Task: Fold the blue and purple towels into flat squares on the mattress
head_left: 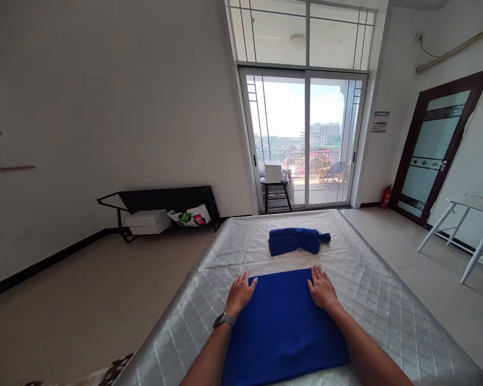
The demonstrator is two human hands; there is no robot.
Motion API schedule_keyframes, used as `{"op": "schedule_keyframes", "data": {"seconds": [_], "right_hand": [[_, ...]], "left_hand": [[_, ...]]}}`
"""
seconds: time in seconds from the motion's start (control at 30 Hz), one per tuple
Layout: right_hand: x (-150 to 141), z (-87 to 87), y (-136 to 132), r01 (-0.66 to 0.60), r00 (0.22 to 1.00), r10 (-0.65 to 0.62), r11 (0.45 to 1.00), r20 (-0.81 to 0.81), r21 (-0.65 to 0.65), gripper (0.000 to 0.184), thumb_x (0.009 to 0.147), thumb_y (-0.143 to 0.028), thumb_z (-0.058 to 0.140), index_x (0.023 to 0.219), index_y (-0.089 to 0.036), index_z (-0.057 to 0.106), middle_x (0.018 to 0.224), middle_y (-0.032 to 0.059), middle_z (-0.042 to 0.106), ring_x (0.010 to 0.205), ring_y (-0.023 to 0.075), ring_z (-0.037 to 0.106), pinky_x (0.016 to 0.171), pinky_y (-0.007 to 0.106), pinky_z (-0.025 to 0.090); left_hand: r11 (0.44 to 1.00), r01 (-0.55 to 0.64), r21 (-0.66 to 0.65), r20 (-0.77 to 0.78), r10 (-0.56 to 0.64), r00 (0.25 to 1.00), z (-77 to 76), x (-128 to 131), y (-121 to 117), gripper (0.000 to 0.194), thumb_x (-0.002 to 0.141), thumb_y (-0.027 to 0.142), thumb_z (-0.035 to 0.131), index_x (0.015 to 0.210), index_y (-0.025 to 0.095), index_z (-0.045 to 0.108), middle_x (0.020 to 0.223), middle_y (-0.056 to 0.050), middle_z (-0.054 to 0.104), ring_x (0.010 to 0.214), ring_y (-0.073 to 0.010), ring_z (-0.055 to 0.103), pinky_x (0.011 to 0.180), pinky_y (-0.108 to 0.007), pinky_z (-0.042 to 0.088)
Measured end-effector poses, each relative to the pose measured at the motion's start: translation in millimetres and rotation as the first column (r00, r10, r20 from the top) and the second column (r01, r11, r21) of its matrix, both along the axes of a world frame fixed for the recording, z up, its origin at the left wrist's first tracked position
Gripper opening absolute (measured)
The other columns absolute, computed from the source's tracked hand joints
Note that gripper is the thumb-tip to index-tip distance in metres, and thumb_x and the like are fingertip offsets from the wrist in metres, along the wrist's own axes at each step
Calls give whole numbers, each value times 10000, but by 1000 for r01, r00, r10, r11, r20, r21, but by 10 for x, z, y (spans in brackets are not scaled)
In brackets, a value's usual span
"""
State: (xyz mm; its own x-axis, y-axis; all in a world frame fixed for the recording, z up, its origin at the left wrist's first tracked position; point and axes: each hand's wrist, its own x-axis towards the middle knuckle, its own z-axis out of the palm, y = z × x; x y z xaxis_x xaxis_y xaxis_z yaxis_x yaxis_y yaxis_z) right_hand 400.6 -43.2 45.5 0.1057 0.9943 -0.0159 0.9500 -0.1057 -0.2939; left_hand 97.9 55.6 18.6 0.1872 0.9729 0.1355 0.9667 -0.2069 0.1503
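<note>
A blue cloth (pixel 287 321), folded into a flat rectangle, lies on the quilted silver mattress (pixel 185 316) in front of me. My left hand (pixel 240 292) rests flat at its far left corner, fingers stretched out and thumb apart, with a watch on that wrist. At the far right corner my right hand (pixel 322 287) lies flat with fingers extended. Neither hand is closed around the fabric. Beyond the cloth sits a second folded blue bundle (pixel 293 240), with a small dark teal piece (pixel 324 237) at its right end.
Past the mattress stands a black stool (pixel 276 187) holding a white box (pixel 272 171), by a sliding glass door (pixel 306 139). Along the left wall is a black rack (pixel 165 201) with white boxes and a bag. At right are a light table (pixel 473 203) and a fire extinguisher (pixel 385 197).
</note>
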Motion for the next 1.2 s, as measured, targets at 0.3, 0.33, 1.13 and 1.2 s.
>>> {"op": "schedule_keyframes", "data": {"seconds": [0.3, 0.33, 1.13, 1.2], "right_hand": [[-51, 21, -86, 28, 999, -27, 999, -42, 33, 634, 975, -377, 243, 1555, -122, 251, 1604, 66, 276, 1497, 194, 198, 1219, 363, 140], [-56, 8, -87, 34, 998, -32, 999, -48, 36, 633, 971, -372, 249, 1554, -126, 257, 1604, 60, 274, 1496, 195, 199, 1221, 367, 144], [-13, -42, -125, 83, 996, -83, 996, -37, 11, 631, 955, -421, 299, 1556, -232, 268, 1604, -33, 281, 1491, 203, 221, 1227, 363, 166], [-13, -26, -129, 82, 996, -82, 997, -35, 12, 629, 954, -420, 302, 1555, -235, 275, 1602, -29, 290, 1491, 201, 224, 1225, 357, 160]], "left_hand": [[946, 321, 38, -55, -318, 946, 553, 878, 1100, 908, 705, 426, 713, 1507, 226, 339, 1597, -122, 337, 1492, -301, 231, 1214, -446, 175], [940, 338, 34, -61, -336, 940, 608, 968, 1248, 982, 644, 435, 761, 1508, 242, 337, 1597, -122, 335, 1495, -315, 218, 1214, -462, 165], [979, 195, -61, -79, -200, 977, 737, 967, 1709, 557, 704, 415, 661, 1211, 200, 573, 1092, -122, 733, 1043, -315, 673, 881, -389, 488], [994, 92, -57, -89, -97, 991, 760, 752, 1682, 526, 745, 426, 605, 1215, 193, 575, 1085, -147, 737, 1029, -334, 682, 863, -411, 494]]}}
